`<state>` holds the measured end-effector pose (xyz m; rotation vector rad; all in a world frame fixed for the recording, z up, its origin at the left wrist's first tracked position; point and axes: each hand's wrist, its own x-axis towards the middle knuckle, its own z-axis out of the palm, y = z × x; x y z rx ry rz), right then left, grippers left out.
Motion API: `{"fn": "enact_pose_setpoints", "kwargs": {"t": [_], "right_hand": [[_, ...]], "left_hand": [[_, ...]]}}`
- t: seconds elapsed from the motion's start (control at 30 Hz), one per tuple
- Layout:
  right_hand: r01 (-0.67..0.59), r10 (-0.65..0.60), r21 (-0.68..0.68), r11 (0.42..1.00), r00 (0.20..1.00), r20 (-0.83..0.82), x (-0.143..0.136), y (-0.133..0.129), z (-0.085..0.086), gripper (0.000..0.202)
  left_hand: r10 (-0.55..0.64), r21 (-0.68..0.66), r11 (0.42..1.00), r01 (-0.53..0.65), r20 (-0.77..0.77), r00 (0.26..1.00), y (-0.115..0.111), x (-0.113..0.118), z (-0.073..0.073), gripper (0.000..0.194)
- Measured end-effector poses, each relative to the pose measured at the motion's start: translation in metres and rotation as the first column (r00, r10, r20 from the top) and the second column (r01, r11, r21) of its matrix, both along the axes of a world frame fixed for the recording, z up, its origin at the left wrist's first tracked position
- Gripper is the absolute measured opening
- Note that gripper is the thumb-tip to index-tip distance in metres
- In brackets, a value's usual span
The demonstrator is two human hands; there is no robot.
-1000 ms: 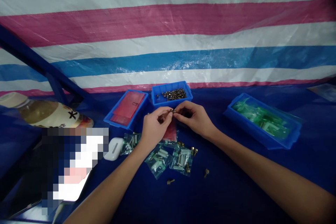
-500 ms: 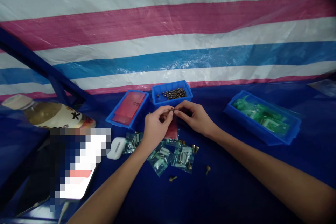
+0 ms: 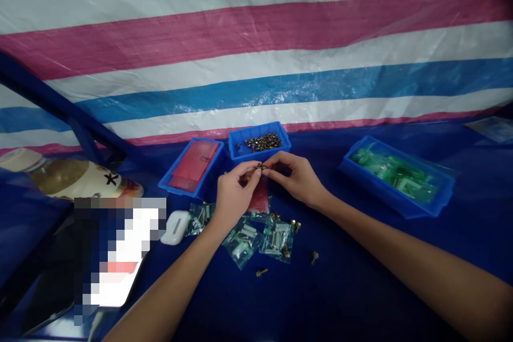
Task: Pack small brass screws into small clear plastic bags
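Observation:
Fingertip to fingertip, my left hand (image 3: 236, 186) and my right hand (image 3: 294, 176) both pinch small dark brassy screws (image 3: 260, 166); how many is too small to tell. Just beneath my hands lies a red plastic bag (image 3: 259, 200), partly hidden by the left one. Clear packets (image 3: 277, 239) with pale plugs and screws lie nearer me, another packet (image 3: 242, 243) beside them. Loose brass screws rest on the blue surface, among them one screw (image 3: 262, 272) in front and one screw (image 3: 315, 257) to the right. Behind my hands stands a blue bin (image 3: 236, 157) of similar screws.
A blue bin (image 3: 162, 184) holds red bags, left of the screw bin. To the right, another blue bin (image 3: 425, 211) contains green-looking packets. At left are a drink bottle (image 3: 76, 173), a white earbud case (image 3: 175, 227) and a blurred phone (image 3: 120, 256). Striped sheeting (image 3: 256, 26) hangs behind.
The whole view has shifted slightly, moving things a little left. Both hands keep their pinch at the same spot, with the small screws now a bit more visible between the fingertips.

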<state>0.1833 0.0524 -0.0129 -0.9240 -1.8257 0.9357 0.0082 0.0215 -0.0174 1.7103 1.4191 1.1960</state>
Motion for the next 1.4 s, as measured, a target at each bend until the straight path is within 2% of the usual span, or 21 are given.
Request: {"fn": "enact_pose_setpoints", "kwargs": {"t": [0.33,0.57,1.0,1.4], "right_hand": [[0.002,-0.001,-0.026,1.000,1.000,0.016,-0.0006,-0.0003,-0.0002,0.019],[0.009,-0.010,0.029,1.000,0.999,0.041,0.0007,-0.0003,0.0008,0.022],[0.035,-0.038,0.065,0.997,0.998,0.043,0.0005,0.0000,-0.0011,0.016],[0.003,-0.012,0.105,0.994,0.996,0.085,-0.0002,0.0000,0.0002,0.013]], "left_hand": [[-0.002,0.038,0.999,0.001,0.025,1.000,0.0004,0.0021,0.0020,0.023],[-0.001,0.029,1.000,0.001,-0.003,1.000,0.0000,0.0022,0.0027,0.025],[-0.047,-0.040,0.998,0.049,0.071,0.996,-0.0005,0.0025,0.0061,0.028],[-0.004,-0.050,0.999,0.009,0.097,0.995,0.0014,0.0015,0.0055,0.027]]}}
